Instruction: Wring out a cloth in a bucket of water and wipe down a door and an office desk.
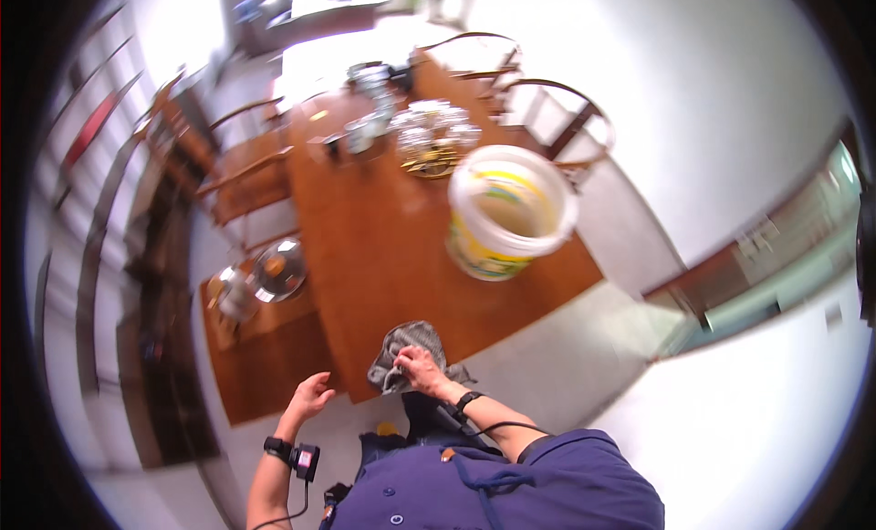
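Observation:
A grey cloth (417, 336) lies bunched at the near edge of the wooden table (365, 256). My right hand (422, 369) is closed on it, and part of the cloth hangs over the edge. To the left, my left hand (312, 395) is held in the air beside the table's near corner, its fingers loosely bent and apart with nothing in them. A large white and yellow bucket (470, 247), uncovered at the top, stands on the table beyond my right hand.
Farther back stand a tray of shiny glasses (433, 133) and some blurred glassware (370, 119). On a lower wooden surface to the left are a round glass or metal vessel (279, 270) and small items. Wooden chairs (251, 178) flank the table; a glass-fronted cabinet (766, 247) is at right.

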`<state>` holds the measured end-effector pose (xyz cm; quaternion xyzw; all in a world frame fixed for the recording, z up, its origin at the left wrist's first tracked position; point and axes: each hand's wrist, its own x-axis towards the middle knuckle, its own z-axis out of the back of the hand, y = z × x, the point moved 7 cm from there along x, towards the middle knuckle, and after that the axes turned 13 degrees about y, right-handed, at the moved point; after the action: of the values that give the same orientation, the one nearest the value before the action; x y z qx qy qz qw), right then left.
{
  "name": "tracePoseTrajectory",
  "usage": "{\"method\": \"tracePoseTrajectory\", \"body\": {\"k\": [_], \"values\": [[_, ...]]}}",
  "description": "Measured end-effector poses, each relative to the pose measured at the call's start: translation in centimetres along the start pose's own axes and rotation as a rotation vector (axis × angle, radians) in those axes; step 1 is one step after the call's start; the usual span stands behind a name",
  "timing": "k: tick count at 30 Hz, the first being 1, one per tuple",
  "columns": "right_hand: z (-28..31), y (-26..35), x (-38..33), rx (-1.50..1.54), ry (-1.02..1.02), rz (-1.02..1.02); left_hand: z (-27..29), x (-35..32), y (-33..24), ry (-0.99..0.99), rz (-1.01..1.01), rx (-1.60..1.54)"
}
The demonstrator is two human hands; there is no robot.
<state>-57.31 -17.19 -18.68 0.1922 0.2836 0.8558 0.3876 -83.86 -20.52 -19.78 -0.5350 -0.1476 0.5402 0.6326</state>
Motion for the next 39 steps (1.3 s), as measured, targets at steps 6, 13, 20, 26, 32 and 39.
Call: {"method": "tracePoseTrajectory", "body": {"k": [6,13,20,26,32,39], "values": [[1.3,-8.3,-18.5,0.167,-0.161,-0.714,-3.4,5.4,-4.9,-0.107,-0.213,0.443],[0.0,-3.1,-52.8,0.509,-0.668,-1.829,-11.8,9.7,-11.8,0.145,0.249,0.807],[-9.8,-0.7,-67.4,0.374,-0.2,-1.796,-21.4,18.9,-18.0,0.145,0.237,0.852],[-9.6,-8.2,-73.3,0.552,-0.21,-1.946,-22.6,23.0,-18.0,0.094,0.505,0.844],[4.3,-19.4,-72.7,0.726,-0.85,-1.786,-24.7,20.1,-24.5,-0.343,0.1,0.939],[33.4,-29.6,-60.7,1.567,-1.19,-0.311,-45.4,19.2,-30.5,0.108,-0.182,0.695]]}}
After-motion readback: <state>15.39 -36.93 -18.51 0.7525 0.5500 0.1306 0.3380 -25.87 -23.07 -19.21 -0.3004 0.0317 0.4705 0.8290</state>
